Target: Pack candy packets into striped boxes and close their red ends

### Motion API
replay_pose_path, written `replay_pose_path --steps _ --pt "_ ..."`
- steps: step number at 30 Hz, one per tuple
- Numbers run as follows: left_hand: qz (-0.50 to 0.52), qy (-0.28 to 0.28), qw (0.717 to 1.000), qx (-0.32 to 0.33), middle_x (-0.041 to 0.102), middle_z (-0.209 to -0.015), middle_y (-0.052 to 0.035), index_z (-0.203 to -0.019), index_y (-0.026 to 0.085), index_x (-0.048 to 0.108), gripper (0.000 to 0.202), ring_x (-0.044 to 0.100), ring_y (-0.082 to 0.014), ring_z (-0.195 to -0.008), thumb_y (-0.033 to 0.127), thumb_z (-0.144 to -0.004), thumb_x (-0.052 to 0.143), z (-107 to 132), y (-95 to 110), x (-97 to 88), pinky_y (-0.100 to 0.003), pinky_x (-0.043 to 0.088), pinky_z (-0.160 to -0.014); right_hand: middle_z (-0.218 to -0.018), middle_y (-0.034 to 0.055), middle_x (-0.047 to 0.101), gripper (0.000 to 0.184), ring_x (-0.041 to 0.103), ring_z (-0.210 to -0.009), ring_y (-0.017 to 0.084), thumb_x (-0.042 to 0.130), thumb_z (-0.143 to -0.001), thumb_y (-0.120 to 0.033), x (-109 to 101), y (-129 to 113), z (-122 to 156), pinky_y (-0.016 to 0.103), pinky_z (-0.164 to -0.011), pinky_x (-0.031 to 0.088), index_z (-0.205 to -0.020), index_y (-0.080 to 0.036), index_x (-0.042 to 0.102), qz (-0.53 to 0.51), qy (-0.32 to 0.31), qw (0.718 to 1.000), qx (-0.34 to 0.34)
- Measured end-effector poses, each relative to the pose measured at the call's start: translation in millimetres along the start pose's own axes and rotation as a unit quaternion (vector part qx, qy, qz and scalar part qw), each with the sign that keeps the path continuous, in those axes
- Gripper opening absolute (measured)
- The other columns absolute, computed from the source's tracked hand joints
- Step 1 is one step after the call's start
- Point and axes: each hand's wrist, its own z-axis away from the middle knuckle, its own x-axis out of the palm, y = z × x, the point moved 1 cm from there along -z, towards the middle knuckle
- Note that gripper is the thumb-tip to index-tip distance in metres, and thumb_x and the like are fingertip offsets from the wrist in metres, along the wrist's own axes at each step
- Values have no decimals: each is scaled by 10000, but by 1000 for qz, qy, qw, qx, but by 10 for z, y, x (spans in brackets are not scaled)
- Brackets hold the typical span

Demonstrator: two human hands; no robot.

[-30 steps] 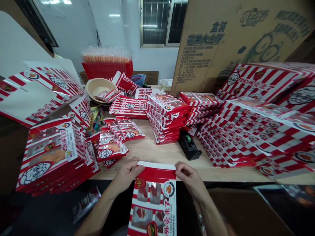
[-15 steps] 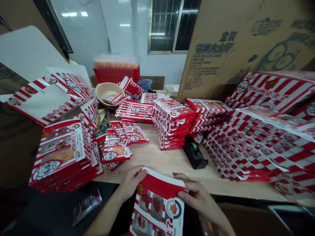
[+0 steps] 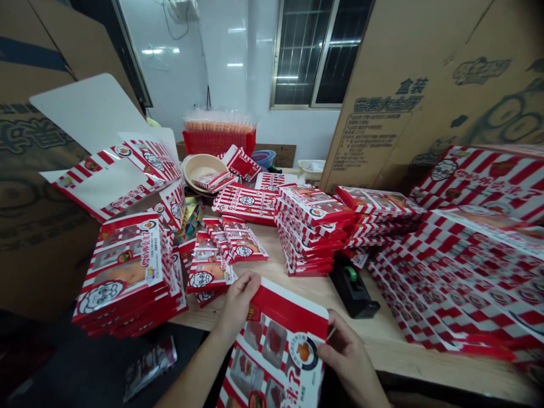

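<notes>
A red-and-white striped snack box (image 3: 272, 343) with clear windows is in front of me, tilted, its red and white top flap standing up. My left hand (image 3: 238, 300) is closed on its upper left corner, thumb over the flap's edge. At the right edge, my right hand (image 3: 351, 354) pinches near a thin white side flap (image 3: 331, 333), thumb against the box's side. Part of the right fingers is hidden behind the box, and its lower end runs out of view.
Stacked snack boxes stand left (image 3: 127, 266), centre (image 3: 312, 226) and right (image 3: 463, 277) on the wooden table (image 3: 280, 283). A black tape dispenser (image 3: 357, 294) sits right of centre. Behind are an open display carton (image 3: 114, 175), a beige bowl (image 3: 204, 167) and large brown cardboard (image 3: 382, 130).
The view has swung a little left, so the surroundings appear farther right and lower. My right fingers have shifted to the box's side edge, by the white flap. The left hand keeps its grip.
</notes>
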Motion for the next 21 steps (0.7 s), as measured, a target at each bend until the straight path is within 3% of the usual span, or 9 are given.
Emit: replay_pose_path --steps 4,7,10,12,14,15,17,19,21 --pt "-21 6 996 88 608 -950 -22 -953 194 567 315 561 -177 -936 457 -783 604 -92 190 118 -268 420 -860 -570 -17 504 319 494 -536 136 730 -702 -356 101 -263 -8 220 -483 405 -561 -210 484 108 88 980 -140" --pt "-94 -62 978 177 559 -1231 -87 -1152 208 531 326 495 -221 -1172 374 -873 506 52 254 222 -341 353 -1019 -558 -19 498 236 470 -517 132 694 -743 -226 217 -419 -19 229 -488 380 -596 -221 510 230 143 930 -247" --pt "-186 -185 921 288 471 -1371 -122 -1366 237 347 588 449 -265 -1259 323 -836 587 288 110 320 -378 353 -1055 -560 -24 498 214 457 -499 135 671 -762 -189 339 -458 -46 245 -480 370 -629 -237 511 276 218 889 -293" --pt "-219 -204 877 377 447 -1394 -149 -1435 246 191 780 445 -294 -1271 270 -796 637 385 -55 359 -397 392 -1038 -567 -19 515 198 473 -499 143 651 -784 -201 381 -437 -74 254 -478 382 -646 -245 517 295 232 878 -298" --pt "-236 -149 862 423 494 -1355 -151 -1447 256 133 730 500 -272 -1230 197 -848 545 389 -202 358 -382 454 -988 -613 -5 580 113 535 -538 156 626 -807 -199 350 -402 -109 261 -514 426 -724 -247 566 332 188 863 -331" --pt "-242 -103 866 426 521 -1332 -142 -1446 262 138 680 535 -250 -1198 167 -873 493 363 -253 342 -360 479 -962 -668 10 626 54 579 -588 168 633 -804 -203 300 -380 -132 270 -559 455 -790 -243 600 359 162 844 -365" --pt "-245 -6 878 411 552 -1307 -120 -1439 268 172 626 581 -209 -1146 150 -896 461 283 -307 289 -299 501 -934 -830 53 686 157 639 -721 205 686 -760 -237 146 -320 -198 304 -671 488 -913 -228 651 421 149 792 -416" --pt "-232 66 883 402 541 -1329 -98 -1430 276 213 605 573 -183 -1157 156 -899 478 198 -316 233 -249 482 -952 -980 100 680 256 646 -809 247 731 -713 -318 -21 -242 -291 346 -721 493 -937 -205 678 431 230 777 -397" --pt "-201 96 885 408 526 -1351 -78 -1423 283 245 579 542 -166 -1193 170 -905 478 121 -313 203 -219 455 -978 -1072 124 661 330 643 -870 275 680 -759 -379 -107 -163 -366 376 -729 506 -1022 -181 659 366 314 804 -347"
